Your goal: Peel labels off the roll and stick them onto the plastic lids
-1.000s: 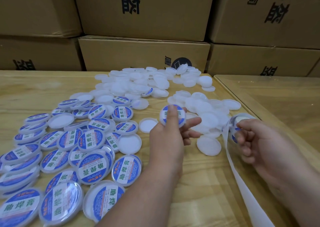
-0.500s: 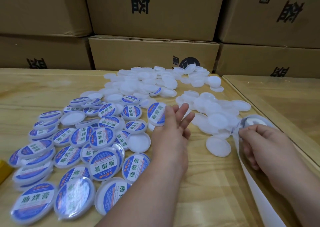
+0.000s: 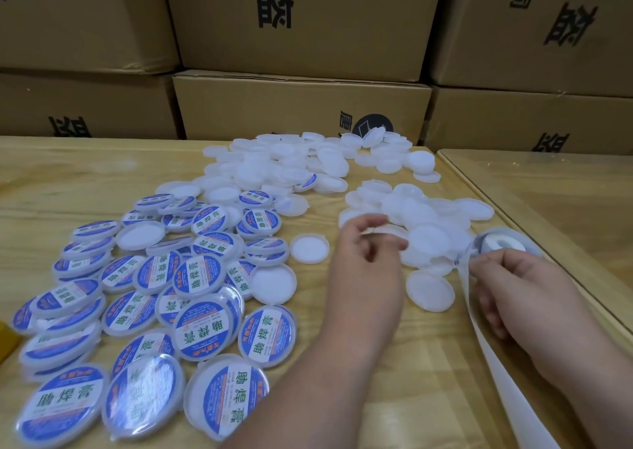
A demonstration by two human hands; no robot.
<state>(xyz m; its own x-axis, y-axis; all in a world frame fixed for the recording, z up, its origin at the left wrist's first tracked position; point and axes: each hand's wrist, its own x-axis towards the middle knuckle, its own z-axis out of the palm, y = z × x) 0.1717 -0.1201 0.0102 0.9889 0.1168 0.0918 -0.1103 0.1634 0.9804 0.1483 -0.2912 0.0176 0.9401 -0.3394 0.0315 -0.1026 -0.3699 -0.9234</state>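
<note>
On the pale wooden table (image 3: 85,188), the left hand (image 3: 368,263) curled its fingers round the rim of a blank white round plastic lid (image 3: 387,231) at the unlabelled pile's (image 3: 424,215) edge. The right hand (image 3: 524,287) gripped the white label roll (image 3: 500,243), its backing strip (image 3: 507,363) trailing nearer. Blue-labelled lids (image 3: 191,321) lay left.

Lids, labels, cartons: stock count

Two hands (image 3: 368,260); one label roll (image 3: 501,243); roughly thirty labelled lids (image 3: 202,325); blank lids (image 3: 428,239) heaped beyond exact counting; six cardboard cartons (image 3: 301,105) behind them.
</note>
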